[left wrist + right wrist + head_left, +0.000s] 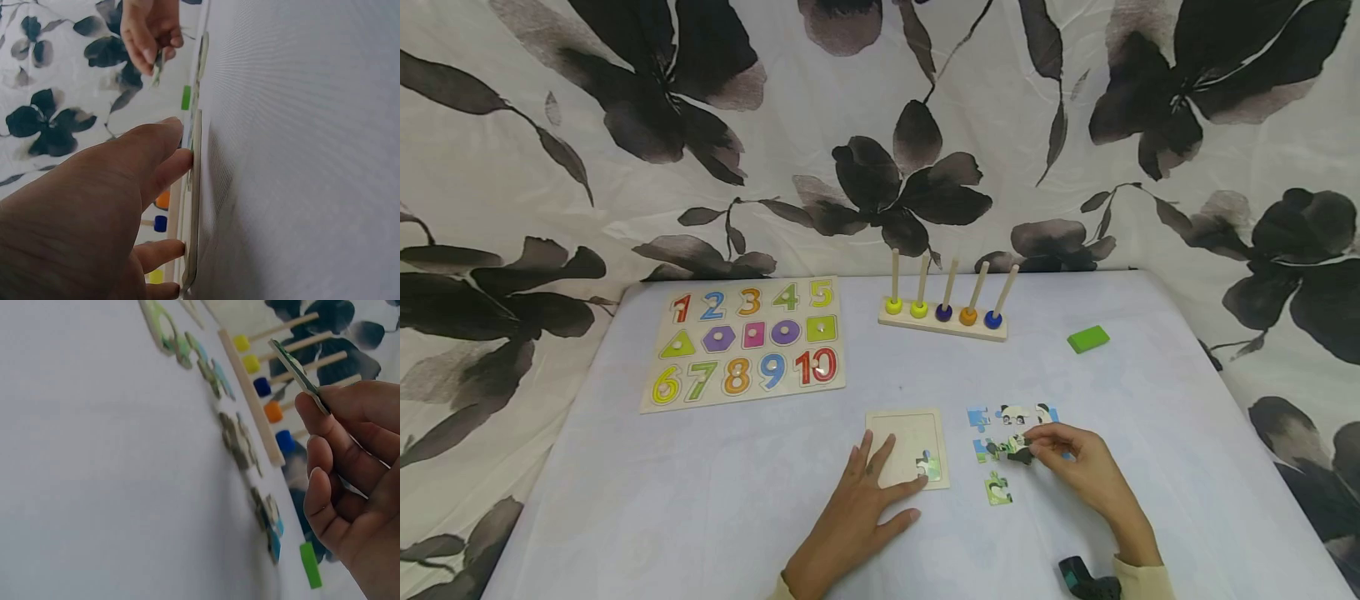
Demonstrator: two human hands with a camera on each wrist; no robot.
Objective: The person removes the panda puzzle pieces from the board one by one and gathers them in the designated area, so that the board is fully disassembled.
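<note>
My left hand (861, 517) rests with spread fingers on a square wooden puzzle tray (880, 418). One green and white jigsaw piece (931, 465) sits in the tray's lower right corner, close to a fingertip. To the right, my right hand (1086, 471) pinches a thin jigsaw piece (299, 372) between thumb and forefinger, raised off the table in the right wrist view. Several loose panda jigsaw pieces (1013, 414) lie beside the tray, with a green one (998, 489) nearest the front. The fingers partly cover some pieces at the right.
A wooden number and shape board (655, 400) lies at the back left. A peg stand (940, 327) with coloured beads stands at the back, and a green block (1087, 338) lies right of it. Near the right sleeve is a black device (1088, 581).
</note>
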